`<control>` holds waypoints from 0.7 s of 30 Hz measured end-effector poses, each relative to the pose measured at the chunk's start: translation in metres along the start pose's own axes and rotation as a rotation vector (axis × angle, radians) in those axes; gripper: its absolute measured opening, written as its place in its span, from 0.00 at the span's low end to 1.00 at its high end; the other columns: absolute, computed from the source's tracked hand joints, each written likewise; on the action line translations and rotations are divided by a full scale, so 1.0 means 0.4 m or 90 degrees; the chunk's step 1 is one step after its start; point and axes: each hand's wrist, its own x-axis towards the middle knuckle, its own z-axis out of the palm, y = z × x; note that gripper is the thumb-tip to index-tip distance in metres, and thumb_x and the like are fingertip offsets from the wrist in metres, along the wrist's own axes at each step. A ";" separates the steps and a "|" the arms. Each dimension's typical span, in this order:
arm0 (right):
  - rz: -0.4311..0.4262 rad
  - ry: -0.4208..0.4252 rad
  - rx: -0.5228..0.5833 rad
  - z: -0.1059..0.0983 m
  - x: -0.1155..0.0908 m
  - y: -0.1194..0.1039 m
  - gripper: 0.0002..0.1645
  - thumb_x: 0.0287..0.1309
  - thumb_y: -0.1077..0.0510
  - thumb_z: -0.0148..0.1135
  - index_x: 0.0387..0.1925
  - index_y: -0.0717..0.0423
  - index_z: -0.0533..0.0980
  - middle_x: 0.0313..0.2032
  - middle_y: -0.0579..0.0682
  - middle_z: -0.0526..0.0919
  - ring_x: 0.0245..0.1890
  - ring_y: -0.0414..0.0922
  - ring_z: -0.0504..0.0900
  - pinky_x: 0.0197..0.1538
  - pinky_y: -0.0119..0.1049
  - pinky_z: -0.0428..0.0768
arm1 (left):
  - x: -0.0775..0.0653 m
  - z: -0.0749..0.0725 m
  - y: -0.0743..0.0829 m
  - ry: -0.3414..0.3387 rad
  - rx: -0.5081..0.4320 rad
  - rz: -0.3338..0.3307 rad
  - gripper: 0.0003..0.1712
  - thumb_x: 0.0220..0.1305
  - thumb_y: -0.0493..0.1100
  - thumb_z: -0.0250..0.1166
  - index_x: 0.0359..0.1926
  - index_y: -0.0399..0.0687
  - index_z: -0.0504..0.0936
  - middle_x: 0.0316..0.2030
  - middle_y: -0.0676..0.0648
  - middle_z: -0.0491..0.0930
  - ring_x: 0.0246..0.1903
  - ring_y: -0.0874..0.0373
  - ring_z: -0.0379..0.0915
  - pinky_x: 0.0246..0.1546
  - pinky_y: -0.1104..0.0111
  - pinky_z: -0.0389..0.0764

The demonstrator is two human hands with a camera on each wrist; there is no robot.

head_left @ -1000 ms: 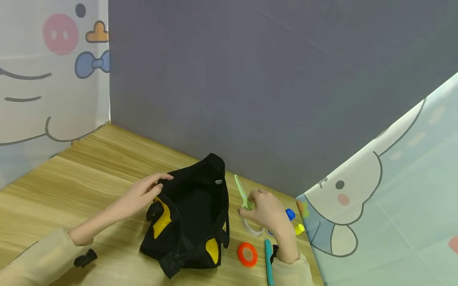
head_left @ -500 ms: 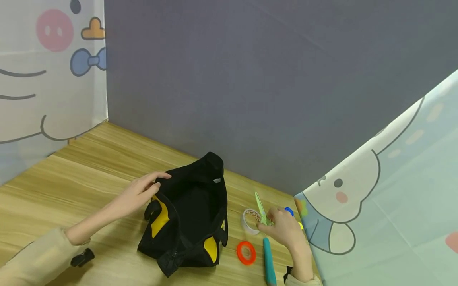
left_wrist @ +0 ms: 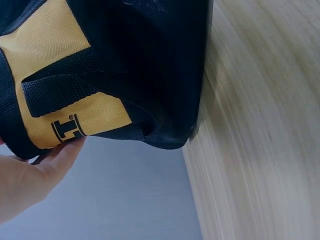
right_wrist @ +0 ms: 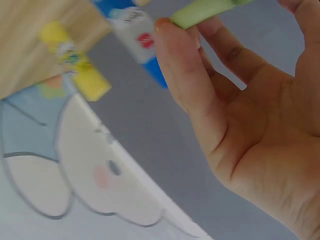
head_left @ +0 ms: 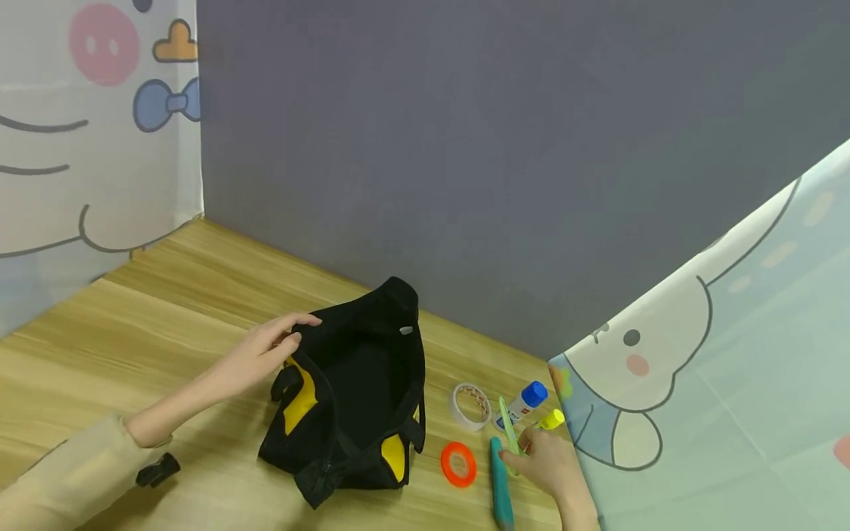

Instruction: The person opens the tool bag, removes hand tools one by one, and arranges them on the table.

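Note:
A black bag with yellow panels (head_left: 361, 383) stands on the wooden table with its mouth open. At its left rim, my left hand (head_left: 265, 350) holds the edge, fingers over the inside. The left wrist view shows that hand (left_wrist: 30, 180) at the rim beside a yellow panel with a black strap loop. My right hand (head_left: 547, 464) pinches light green scissors (head_left: 508, 422) by the handle end, blades pointing away, to the right of the bag. Only a green part of the scissors (right_wrist: 205, 11) shows between thumb and fingers in the right wrist view.
Right of the bag lie a clear tape roll (head_left: 471, 406), an orange ring-shaped roll (head_left: 458, 464) and a long teal object (head_left: 501, 487). A blue-capped glue stick (head_left: 531, 397) and a yellow tube (head_left: 552, 420) lie near the right wall. A grey wall (head_left: 398, 147) rises behind.
My right hand has carried the scissors from beside the bag rightward and toward me, uncovering the tape roll, glue stick and yellow tube. My left hand stays at the bag's rim.

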 end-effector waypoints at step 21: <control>0.229 -0.124 0.075 0.167 -0.038 0.216 0.28 0.46 0.40 0.66 0.29 0.63 0.75 0.22 0.50 0.73 0.24 0.45 0.69 0.28 0.34 0.68 | -0.002 -0.001 0.000 -0.005 0.003 -0.004 0.18 0.73 0.46 0.45 0.61 0.61 0.68 0.15 0.56 0.58 0.12 0.67 0.54 0.16 0.72 0.64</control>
